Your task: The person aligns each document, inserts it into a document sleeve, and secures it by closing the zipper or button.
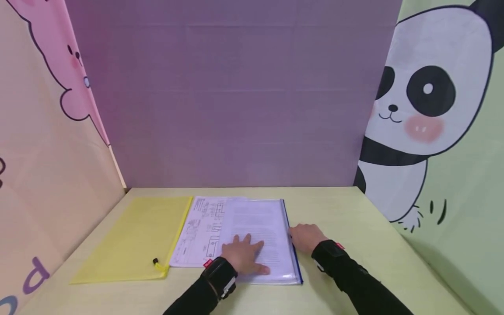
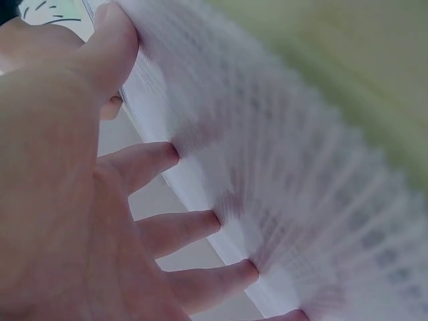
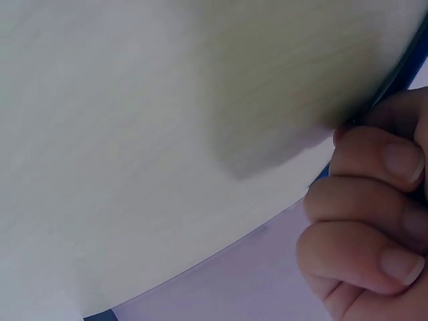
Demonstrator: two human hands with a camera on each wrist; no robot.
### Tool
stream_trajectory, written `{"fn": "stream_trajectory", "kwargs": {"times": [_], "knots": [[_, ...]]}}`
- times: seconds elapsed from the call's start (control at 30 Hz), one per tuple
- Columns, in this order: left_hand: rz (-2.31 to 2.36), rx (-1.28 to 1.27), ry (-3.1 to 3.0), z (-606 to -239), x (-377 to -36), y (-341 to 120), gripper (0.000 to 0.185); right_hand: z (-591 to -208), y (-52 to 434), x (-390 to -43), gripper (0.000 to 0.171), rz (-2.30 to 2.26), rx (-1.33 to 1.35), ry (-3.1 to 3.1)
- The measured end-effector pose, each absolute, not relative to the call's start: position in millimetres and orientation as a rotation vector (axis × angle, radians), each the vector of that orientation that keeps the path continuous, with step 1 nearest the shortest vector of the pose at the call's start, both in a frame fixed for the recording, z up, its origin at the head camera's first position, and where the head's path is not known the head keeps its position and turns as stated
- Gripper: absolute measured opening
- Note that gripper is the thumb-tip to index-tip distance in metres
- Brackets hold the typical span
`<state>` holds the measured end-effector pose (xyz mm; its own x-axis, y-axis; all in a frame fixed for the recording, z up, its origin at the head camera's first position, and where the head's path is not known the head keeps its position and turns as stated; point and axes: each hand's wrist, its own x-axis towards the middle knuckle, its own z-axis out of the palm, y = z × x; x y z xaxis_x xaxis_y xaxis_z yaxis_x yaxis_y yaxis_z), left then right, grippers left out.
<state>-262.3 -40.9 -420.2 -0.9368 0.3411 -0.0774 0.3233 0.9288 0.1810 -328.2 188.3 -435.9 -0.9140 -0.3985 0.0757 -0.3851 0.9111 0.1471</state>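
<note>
A clear file pouch (image 1: 260,218) with a blue zip edge (image 1: 286,221) lies flat on the pale table (image 1: 354,218), with printed pages inside. My left hand (image 1: 246,256) rests palm down on it near the front edge. In the left wrist view its straight, spread fingers (image 2: 194,227) press on the blurred printed page (image 2: 301,200). My right hand (image 1: 306,237) sits at the pouch's right side, its curled fingers (image 3: 368,214) closed against the blue edge (image 3: 420,48). What they pinch is hidden. A loose sheet with diagrams (image 1: 198,232) pokes out from under the pouch's left side.
A yellow zip pouch (image 1: 134,236) with a black pull (image 1: 155,261) lies flat at the left. A purple back wall (image 1: 236,109), a pink cartoon panel (image 1: 47,131) and a panda panel (image 1: 433,109) close the table on three sides.
</note>
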Motion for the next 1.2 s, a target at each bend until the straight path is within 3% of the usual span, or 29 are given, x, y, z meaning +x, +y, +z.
{"fn": "stream_trajectory", "kwargs": {"times": [1.2], "knots": [[0.254, 0.509, 2.984, -423, -266, -39, 0.083, -432, 196, -313, 0.012, -0.071, 0.693, -3.067]]}}
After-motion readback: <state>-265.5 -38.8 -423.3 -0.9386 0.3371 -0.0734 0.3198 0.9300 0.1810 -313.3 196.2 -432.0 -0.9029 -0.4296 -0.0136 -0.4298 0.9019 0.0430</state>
